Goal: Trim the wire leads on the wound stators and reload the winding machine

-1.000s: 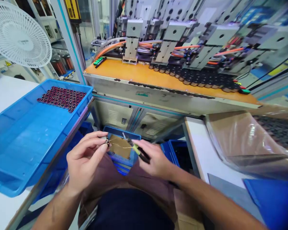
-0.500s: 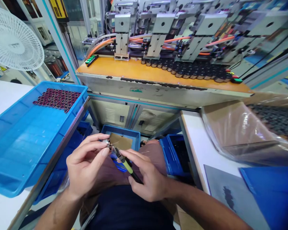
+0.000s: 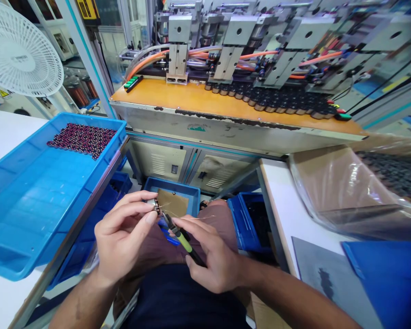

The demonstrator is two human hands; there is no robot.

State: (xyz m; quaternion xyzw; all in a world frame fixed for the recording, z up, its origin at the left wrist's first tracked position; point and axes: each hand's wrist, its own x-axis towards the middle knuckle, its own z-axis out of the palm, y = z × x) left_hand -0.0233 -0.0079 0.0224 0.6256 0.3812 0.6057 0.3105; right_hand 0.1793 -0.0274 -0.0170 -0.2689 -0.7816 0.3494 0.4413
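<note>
My left hand (image 3: pixel 123 233) pinches a small round metal part wound with wire, perhaps a motor stator (image 3: pixel 153 204), between thumb and fingertips. Thin copper-coloured wire ends (image 3: pixel 167 208) stick out from it to the right. Wrapped round the green and black handles of a pair of cutting pliers (image 3: pixel 182 237) is my right hand (image 3: pixel 214 256). The jaws of the pliers point up and left, just beside the part; whether they touch a wire is too small to tell. A fine loose wire also runs over the fingers of my right hand.
At left, a blue tray (image 3: pixel 27 183) holds many small dark red-and-black wound parts. Ahead, a machine with an orange worktop (image 3: pixel 150 93) carries rows of black parts (image 3: pixel 277 98). A blue bin (image 3: pixel 150 183) stands below; a plastic-lined box (image 3: pixel 329 183) is at right.
The plier jaws have drawn slightly down and right, away from the part. My left hand keeps the part in nearly the same place. The camera view has shifted a little.
</note>
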